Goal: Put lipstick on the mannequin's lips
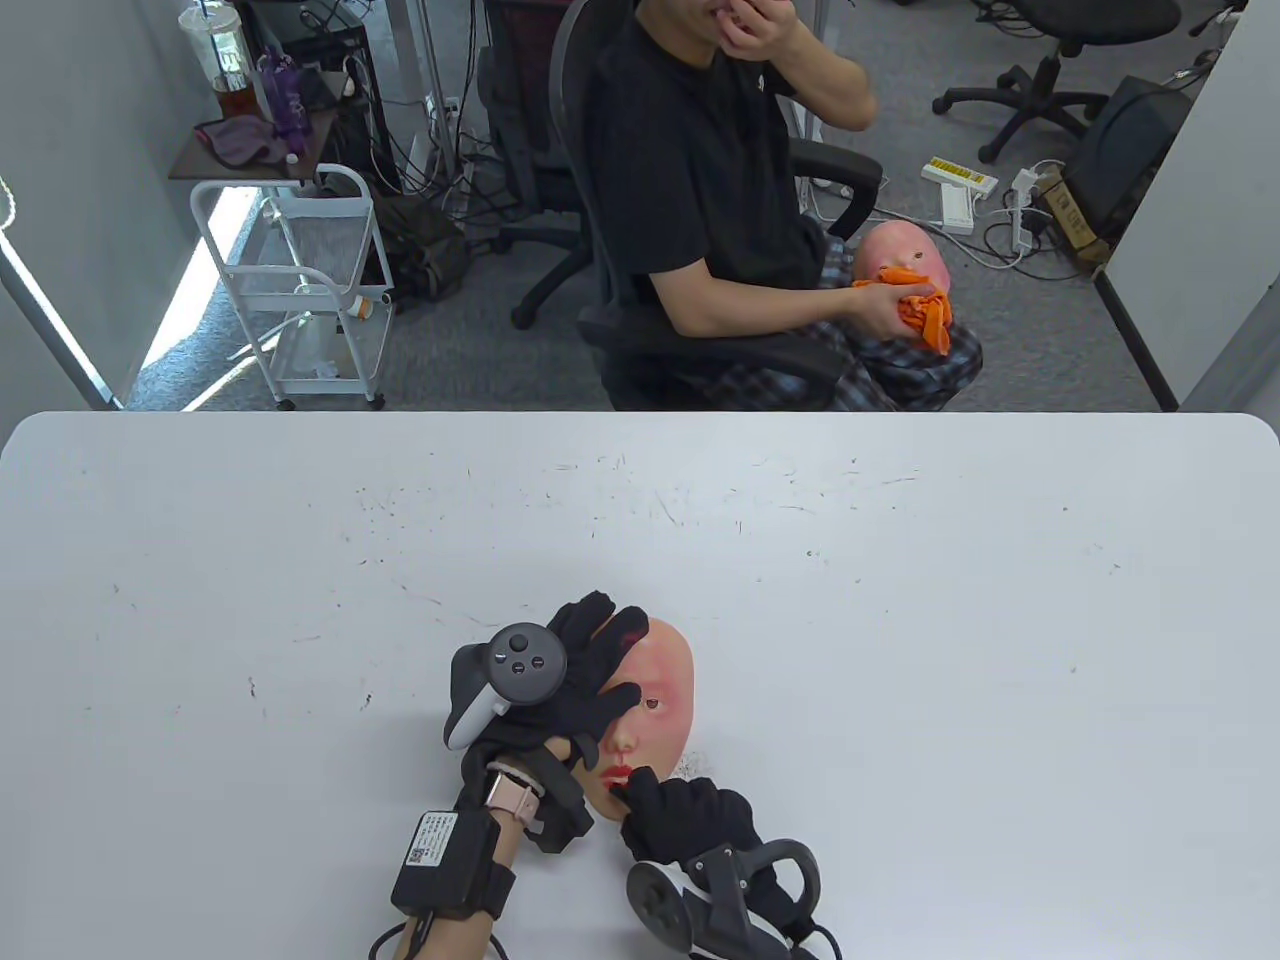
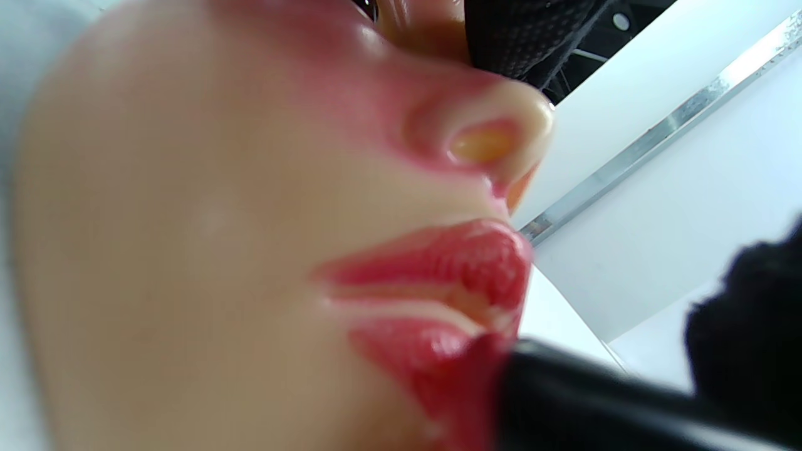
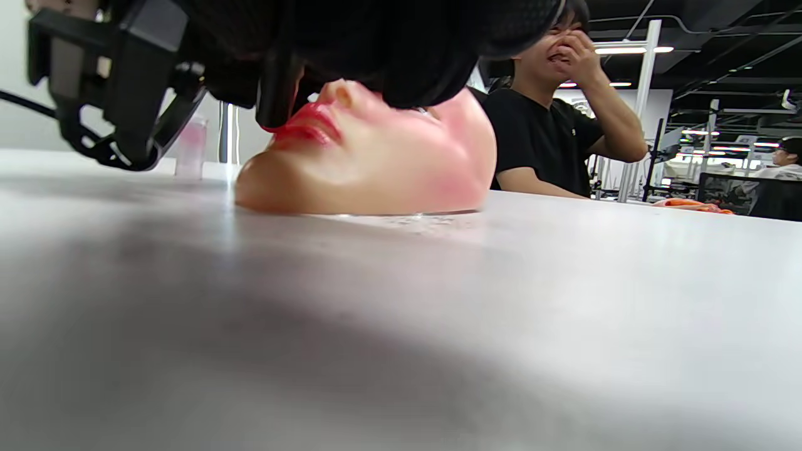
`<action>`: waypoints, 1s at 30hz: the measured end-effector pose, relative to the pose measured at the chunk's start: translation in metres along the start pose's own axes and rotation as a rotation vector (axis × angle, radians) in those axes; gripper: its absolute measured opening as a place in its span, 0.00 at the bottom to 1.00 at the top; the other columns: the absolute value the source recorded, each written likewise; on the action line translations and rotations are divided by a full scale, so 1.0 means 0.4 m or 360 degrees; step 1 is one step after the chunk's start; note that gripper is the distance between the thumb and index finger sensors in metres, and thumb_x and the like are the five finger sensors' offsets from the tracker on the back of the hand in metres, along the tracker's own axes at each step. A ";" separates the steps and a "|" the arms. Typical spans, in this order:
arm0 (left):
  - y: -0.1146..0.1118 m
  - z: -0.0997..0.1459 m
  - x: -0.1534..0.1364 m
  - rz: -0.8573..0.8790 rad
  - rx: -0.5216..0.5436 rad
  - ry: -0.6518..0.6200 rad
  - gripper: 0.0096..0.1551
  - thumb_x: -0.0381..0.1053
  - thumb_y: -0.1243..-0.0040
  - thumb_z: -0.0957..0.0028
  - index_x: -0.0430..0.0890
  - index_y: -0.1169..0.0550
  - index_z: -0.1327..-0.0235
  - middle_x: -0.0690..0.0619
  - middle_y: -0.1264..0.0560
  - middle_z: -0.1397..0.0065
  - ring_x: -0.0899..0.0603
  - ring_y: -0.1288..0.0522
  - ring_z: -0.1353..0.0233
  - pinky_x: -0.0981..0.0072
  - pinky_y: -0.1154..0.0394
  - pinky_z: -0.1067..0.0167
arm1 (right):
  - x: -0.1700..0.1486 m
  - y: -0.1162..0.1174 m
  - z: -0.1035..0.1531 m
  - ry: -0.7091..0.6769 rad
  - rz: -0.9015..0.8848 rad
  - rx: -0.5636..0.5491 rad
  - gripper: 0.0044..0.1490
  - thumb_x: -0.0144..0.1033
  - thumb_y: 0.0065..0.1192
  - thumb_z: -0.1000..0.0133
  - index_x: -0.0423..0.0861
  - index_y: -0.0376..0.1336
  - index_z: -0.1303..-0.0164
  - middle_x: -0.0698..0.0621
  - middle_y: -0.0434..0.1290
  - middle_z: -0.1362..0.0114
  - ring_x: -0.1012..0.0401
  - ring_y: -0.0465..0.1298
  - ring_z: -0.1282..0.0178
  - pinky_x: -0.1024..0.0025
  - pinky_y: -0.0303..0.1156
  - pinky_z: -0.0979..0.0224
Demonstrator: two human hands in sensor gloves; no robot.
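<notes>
A skin-coloured mannequin face lies face up on the white table, near the front middle. My left hand rests on its upper left side and covers one eye. My right hand holds a black lipstick tube; its red tip touches the lower lip. Both lips are red and the upper lip shows clearly in the left wrist view. In the right wrist view the face lies in profile with red lips.
A person in a black shirt sits on a chair beyond the table's far edge, holding a second mannequin face and an orange cloth. A white wire cart stands at the back left.
</notes>
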State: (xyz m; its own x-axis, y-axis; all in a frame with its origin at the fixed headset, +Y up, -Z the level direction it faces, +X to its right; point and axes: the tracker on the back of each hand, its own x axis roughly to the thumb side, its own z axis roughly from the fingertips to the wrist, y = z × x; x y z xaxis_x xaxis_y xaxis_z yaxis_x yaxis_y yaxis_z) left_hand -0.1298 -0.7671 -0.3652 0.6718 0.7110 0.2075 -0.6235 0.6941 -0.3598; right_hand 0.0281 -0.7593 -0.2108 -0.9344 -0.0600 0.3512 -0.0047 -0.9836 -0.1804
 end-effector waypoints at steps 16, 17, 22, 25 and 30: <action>-0.001 0.000 0.000 0.0006 0.0004 0.0001 0.46 0.56 0.39 0.44 0.71 0.47 0.16 0.59 0.64 0.10 0.41 0.68 0.14 0.35 0.59 0.20 | -0.008 -0.003 0.004 0.0049 -0.0008 -0.0045 0.32 0.49 0.60 0.46 0.47 0.68 0.35 0.52 0.78 0.52 0.53 0.78 0.49 0.57 0.72 0.42; -0.001 0.000 0.000 -0.0001 0.0004 0.0000 0.46 0.56 0.39 0.44 0.71 0.47 0.16 0.59 0.65 0.10 0.41 0.68 0.14 0.35 0.59 0.20 | -0.013 -0.004 0.006 0.0063 -0.0014 -0.0051 0.32 0.49 0.60 0.46 0.47 0.68 0.35 0.52 0.78 0.52 0.53 0.78 0.49 0.56 0.72 0.42; -0.001 0.000 -0.001 0.0007 0.0002 -0.0001 0.46 0.56 0.39 0.44 0.71 0.47 0.16 0.59 0.64 0.10 0.42 0.68 0.14 0.35 0.59 0.20 | -0.038 -0.002 0.010 0.0109 -0.0030 -0.0040 0.32 0.49 0.61 0.46 0.46 0.68 0.35 0.52 0.78 0.52 0.52 0.77 0.49 0.56 0.71 0.42; -0.001 0.000 -0.001 0.0013 0.0002 -0.0005 0.46 0.56 0.39 0.44 0.71 0.47 0.16 0.59 0.65 0.10 0.42 0.68 0.14 0.35 0.59 0.20 | -0.012 -0.001 0.001 0.0043 -0.0028 -0.0042 0.32 0.49 0.60 0.46 0.47 0.68 0.34 0.52 0.78 0.52 0.53 0.77 0.48 0.57 0.71 0.41; -0.001 0.000 -0.001 0.0013 0.0003 -0.0004 0.46 0.56 0.39 0.44 0.71 0.47 0.16 0.59 0.65 0.10 0.42 0.68 0.14 0.35 0.59 0.20 | 0.012 0.000 -0.013 0.0034 0.0045 -0.0018 0.32 0.50 0.60 0.46 0.48 0.67 0.34 0.52 0.78 0.51 0.53 0.77 0.47 0.57 0.71 0.40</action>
State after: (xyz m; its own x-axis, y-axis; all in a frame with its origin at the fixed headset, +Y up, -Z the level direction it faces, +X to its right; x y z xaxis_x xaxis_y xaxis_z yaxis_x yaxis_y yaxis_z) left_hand -0.1298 -0.7676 -0.3650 0.6658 0.7169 0.2067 -0.6298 0.6886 -0.3596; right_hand 0.0218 -0.7585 -0.2138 -0.9415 -0.0839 0.3263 0.0178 -0.9796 -0.2003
